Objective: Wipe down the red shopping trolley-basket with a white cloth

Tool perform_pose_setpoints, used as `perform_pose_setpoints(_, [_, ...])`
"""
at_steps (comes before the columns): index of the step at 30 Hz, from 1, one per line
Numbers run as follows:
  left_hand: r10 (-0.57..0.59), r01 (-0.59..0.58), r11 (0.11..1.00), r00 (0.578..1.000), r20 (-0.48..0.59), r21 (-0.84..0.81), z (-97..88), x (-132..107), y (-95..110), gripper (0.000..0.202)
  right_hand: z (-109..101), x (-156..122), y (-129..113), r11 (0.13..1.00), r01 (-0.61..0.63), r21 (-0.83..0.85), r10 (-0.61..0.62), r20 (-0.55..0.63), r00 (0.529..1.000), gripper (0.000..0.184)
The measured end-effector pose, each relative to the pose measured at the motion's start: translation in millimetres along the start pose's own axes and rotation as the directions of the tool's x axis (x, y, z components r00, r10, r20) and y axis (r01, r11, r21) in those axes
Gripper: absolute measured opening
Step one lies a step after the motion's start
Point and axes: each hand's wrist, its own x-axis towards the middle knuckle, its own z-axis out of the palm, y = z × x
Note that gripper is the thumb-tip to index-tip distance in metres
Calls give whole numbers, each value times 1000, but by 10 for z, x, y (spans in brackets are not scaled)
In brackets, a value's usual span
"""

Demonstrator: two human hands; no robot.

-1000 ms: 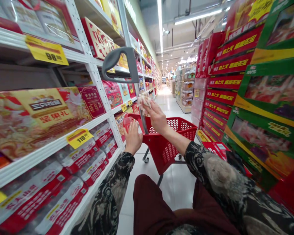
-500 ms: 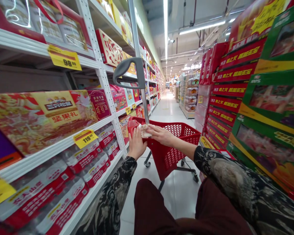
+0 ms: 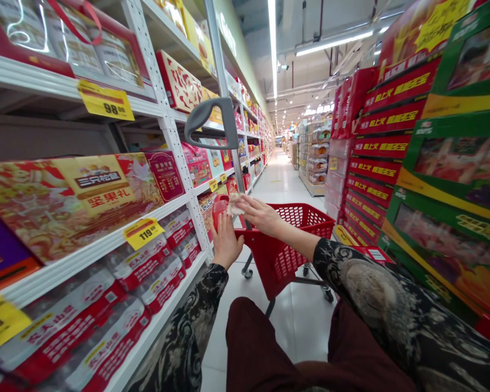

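Note:
My left hand (image 3: 226, 242) is against a shiny red object (image 3: 219, 207), fingers up along its near side and thumb apart; its kind I cannot make out. With bent fingers, my right hand (image 3: 261, 215) presses a crumpled whitish cloth (image 3: 234, 204) on the top of that red object. Both hands are at the left end of a red shopping basket cart (image 3: 269, 261), which has perforated sides and stands on wheeled legs. A metal pole (image 3: 216, 54) with a grey loop handle (image 3: 212, 125) rises behind the hands.
White shelves (image 3: 147, 81) on the left hold a nut gift box (image 3: 85, 185) and red-labelled water bottle packs (image 3: 90, 310). Stacked red cartons (image 3: 375, 147) and green drink boxes (image 3: 453, 174) line the right. A tiled aisle (image 3: 275, 179) runs ahead between them.
My right hand has moved left and slightly up with the cloth, onto the top of the red object. My left hand stays nearly in place. The view has shifted slightly.

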Motion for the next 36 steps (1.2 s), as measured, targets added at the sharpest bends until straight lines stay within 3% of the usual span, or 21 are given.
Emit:
perform_pose_setpoints(3, [21, -22, 999, 1000, 16, 44, 12, -26, -63, 72, 191, -296, -81, 997, 79, -25, -76, 99, 992, 29])
perform_pose_setpoints(6, [28, -30, 997, 999, 30, 73, 37, -41, -123, 68, 246, -385, -81, 990, 139, -21, -133, 173, 976, 26])
perform_pose_setpoints(9, [21, -24, 997, 999, 36, 74, 46, -42, -159, 70, 138, -199, -16, 994, 107, -10, -104, 144, 984, 31])
perform_pose_setpoints(13, [19, -23, 997, 998, 56, 67, 22, -33, -181, 71, -45, 201, 68, 999, -27, 26, 28, -39, 999, 39])
perform_pose_setpoints(16, [33, -36, 998, 997, 63, 45, -5, -36, -201, 71, -14, 275, 38, 999, -32, 44, 34, -53, 998, 37])
perform_pose_setpoints(22, [53, -54, 999, 997, 51, 10, -20, -71, -230, 69, 378, -278, -150, 996, 35, 76, -37, 22, 999, 36])
perform_pose_setpoints(25, [58, -60, 998, 997, 51, 34, -13, -77, -224, 64, 465, -451, -242, 996, 20, 82, -21, 17, 1000, 35])
perform_pose_setpoints(29, [59, -65, 994, 996, 72, 85, -20, -69, -219, 65, 502, -481, -385, 987, -127, 93, 136, -92, 986, 40])
perform_pose_setpoints(31, [71, -78, 992, 995, 76, 96, -29, -59, -223, 62, 566, -594, -399, 975, -190, 111, 201, -92, 975, 43])
perform_pose_setpoints(34, [85, -93, 992, 993, 86, 90, -43, -45, -231, 50, 702, -998, -273, 940, -317, 125, 325, -45, 945, 48])
perform_pose_setpoints(36, [78, -85, 992, 994, 78, 95, -43, -41, -229, 43, 767, -1324, -118, 883, -455, 118, 461, -30, 887, 50])
